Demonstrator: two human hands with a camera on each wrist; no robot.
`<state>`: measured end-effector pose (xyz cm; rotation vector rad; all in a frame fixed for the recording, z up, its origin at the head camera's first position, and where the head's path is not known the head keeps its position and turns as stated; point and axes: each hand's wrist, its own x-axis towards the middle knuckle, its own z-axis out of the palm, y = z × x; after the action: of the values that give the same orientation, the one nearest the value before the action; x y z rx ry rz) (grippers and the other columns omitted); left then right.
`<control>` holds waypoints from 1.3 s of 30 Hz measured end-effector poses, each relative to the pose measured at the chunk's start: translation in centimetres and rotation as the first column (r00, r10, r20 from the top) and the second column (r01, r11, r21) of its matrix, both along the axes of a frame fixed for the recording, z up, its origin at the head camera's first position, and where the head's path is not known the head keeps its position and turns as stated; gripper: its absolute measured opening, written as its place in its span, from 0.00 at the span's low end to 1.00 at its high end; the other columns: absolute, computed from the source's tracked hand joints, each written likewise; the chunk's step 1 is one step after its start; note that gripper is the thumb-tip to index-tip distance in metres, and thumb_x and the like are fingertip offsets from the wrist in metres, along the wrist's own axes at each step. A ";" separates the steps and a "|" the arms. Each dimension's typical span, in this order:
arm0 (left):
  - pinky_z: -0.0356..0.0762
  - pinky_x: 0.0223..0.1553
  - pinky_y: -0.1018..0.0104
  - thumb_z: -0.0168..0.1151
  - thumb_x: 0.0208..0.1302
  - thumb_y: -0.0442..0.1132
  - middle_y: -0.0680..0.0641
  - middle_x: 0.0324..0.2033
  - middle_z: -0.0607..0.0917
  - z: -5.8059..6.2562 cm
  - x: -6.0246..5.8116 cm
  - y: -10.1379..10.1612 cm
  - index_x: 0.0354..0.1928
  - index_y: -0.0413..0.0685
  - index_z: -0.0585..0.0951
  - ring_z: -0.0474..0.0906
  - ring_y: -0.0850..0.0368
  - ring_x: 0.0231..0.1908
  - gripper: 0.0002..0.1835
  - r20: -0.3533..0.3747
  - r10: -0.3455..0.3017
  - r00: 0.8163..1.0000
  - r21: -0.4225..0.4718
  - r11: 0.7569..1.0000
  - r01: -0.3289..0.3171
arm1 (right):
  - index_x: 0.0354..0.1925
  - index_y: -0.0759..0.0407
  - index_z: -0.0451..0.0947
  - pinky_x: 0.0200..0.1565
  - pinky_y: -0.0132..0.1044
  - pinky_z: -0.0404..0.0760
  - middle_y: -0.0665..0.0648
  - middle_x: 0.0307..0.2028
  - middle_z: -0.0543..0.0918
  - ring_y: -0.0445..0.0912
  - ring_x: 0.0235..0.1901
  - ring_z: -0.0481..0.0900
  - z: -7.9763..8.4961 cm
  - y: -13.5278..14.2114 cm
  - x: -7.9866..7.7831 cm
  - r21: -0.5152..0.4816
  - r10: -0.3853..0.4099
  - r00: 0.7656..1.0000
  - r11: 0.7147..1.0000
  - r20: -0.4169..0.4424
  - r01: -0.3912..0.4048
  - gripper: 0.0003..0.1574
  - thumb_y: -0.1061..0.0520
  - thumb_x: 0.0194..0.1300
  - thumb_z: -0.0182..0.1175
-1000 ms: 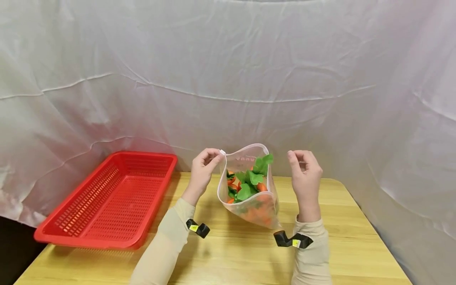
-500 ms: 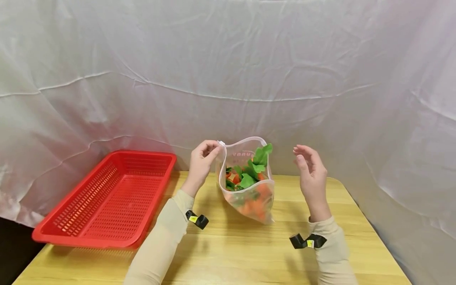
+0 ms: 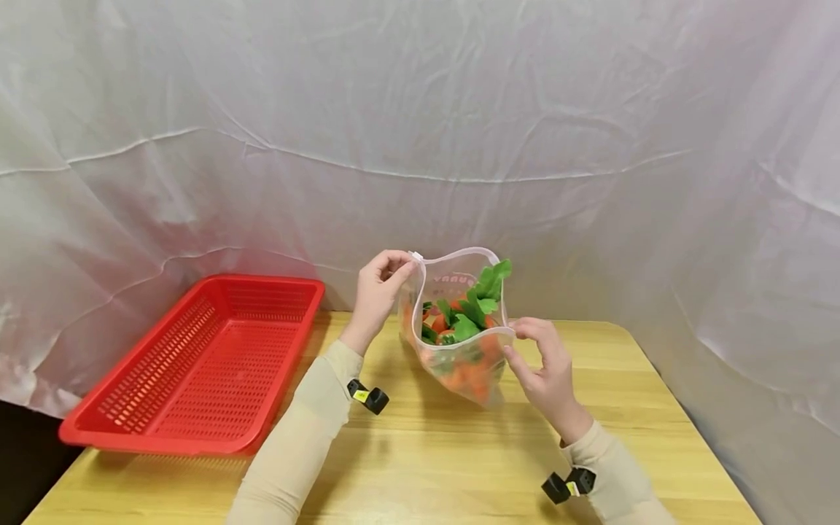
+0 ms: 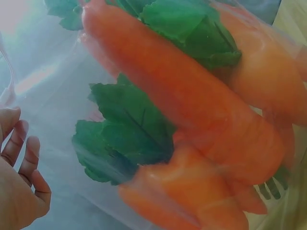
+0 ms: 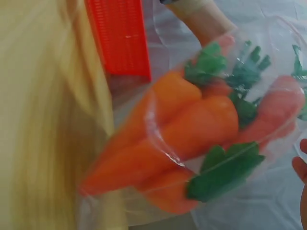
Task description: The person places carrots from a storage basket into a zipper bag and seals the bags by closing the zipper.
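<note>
A clear zip bag [image 3: 462, 372] with a pale slider rim stands open-mouthed over the table, tapering to a lower corner. Several orange carrots [image 4: 192, 100] with green leafy tops [image 3: 485, 288] fill it, one top poking above the rim. My left hand [image 3: 382, 292] pinches the bag's back left corner by the white slider [image 3: 416, 256]. My right hand [image 3: 545, 368] is at the front right of the rim, fingertips right at its edge and thumb spread below, a gap between them. In the right wrist view only a little of that hand shows beside the bag.
A red perforated plastic basket [image 3: 203, 437] sits on the left of the wooden table [image 3: 630, 408], overhanging its left edge. A pale cloth curtain [image 3: 420, 146] hangs behind and at the right. Black wrist cameras [image 3: 367, 397] are strapped over both sleeves.
My right hand first drew away to the right, then came down and left to the bag's front rim. My left hand kept its pinch while the bag rose slightly, then shifted a little right.
</note>
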<state>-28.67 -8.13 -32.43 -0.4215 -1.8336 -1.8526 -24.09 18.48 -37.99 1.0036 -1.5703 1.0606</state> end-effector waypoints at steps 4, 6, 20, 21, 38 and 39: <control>0.71 0.34 0.76 0.64 0.63 0.32 0.57 0.32 0.82 -0.2 -0.2 -0.3 0.41 0.34 0.81 0.73 0.67 0.31 0.08 -0.027 0.015 1.000 0.005 1.000 -0.015 | 0.32 0.75 0.78 0.52 0.22 0.73 0.69 0.31 0.78 0.48 0.39 0.76 0.1 -0.3 0.1 -0.048 -0.059 0.998 0.997 -0.031 0.057 0.22 0.53 0.69 0.59; 0.72 0.35 0.76 0.65 0.63 0.33 0.56 0.32 0.83 -0.4 -0.4 -0.4 0.40 0.35 0.81 0.74 0.67 0.31 0.08 -0.041 0.020 0.999 0.010 1.000 -0.020 | 0.30 0.74 0.78 0.50 0.22 0.73 0.69 0.30 0.78 0.48 0.37 0.76 0.5 -0.3 -0.1 -0.068 -0.071 0.997 0.995 -0.031 0.069 0.18 0.57 0.68 0.60; 0.72 0.38 0.76 0.64 0.62 0.31 0.59 0.28 0.79 -1.0 0.9 -1.0 0.37 0.46 0.81 0.72 0.64 0.31 0.04 -0.083 0.073 0.994 0.233 0.971 -0.052 | 0.34 0.73 0.77 0.36 0.24 0.74 0.46 0.32 0.79 0.36 0.32 0.76 5.1 1.0 -1.6 -0.504 0.122 0.948 0.863 0.295 0.046 0.02 0.73 0.64 0.57; 0.72 0.37 0.76 0.64 0.62 0.30 0.59 0.28 0.79 -1.0 1.1 -0.8 0.36 0.45 0.81 0.72 0.65 0.31 0.03 -0.090 0.069 0.994 0.230 0.972 -0.047 | 0.35 0.72 0.78 0.37 0.24 0.74 0.47 0.32 0.79 0.37 0.32 0.76 5.1 0.9 -1.6 -0.500 0.128 0.945 0.865 0.303 0.043 0.02 0.72 0.64 0.57; 0.73 0.38 0.75 0.62 0.64 0.30 0.58 0.29 0.79 -1.9 2.6 0.0 0.36 0.51 0.81 0.73 0.65 0.32 0.06 -0.070 0.105 0.992 0.368 0.927 -0.072 | 0.36 0.77 0.73 0.36 0.22 0.74 0.42 0.31 0.75 0.33 0.31 0.74 3.7 -0.6 -1.2 -0.350 0.043 0.854 0.922 0.519 0.166 0.06 0.69 0.67 0.56; 0.73 0.38 0.75 0.61 0.64 0.29 0.57 0.29 0.78 -1.9 2.7 -0.2 0.35 0.53 0.81 0.73 0.65 0.32 0.08 -0.071 0.120 0.990 0.416 0.906 -0.080 | 0.36 0.74 0.74 0.36 0.23 0.74 0.43 0.31 0.75 0.34 0.30 0.74 3.7 -0.5 -1.2 -0.380 0.055 0.846 0.907 0.530 0.179 0.05 0.69 0.67 0.55</control>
<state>-26.00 -8.38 -34.32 -0.2505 -1.3238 -2.0406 -25.31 18.03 -34.27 0.3652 -1.6795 1.6428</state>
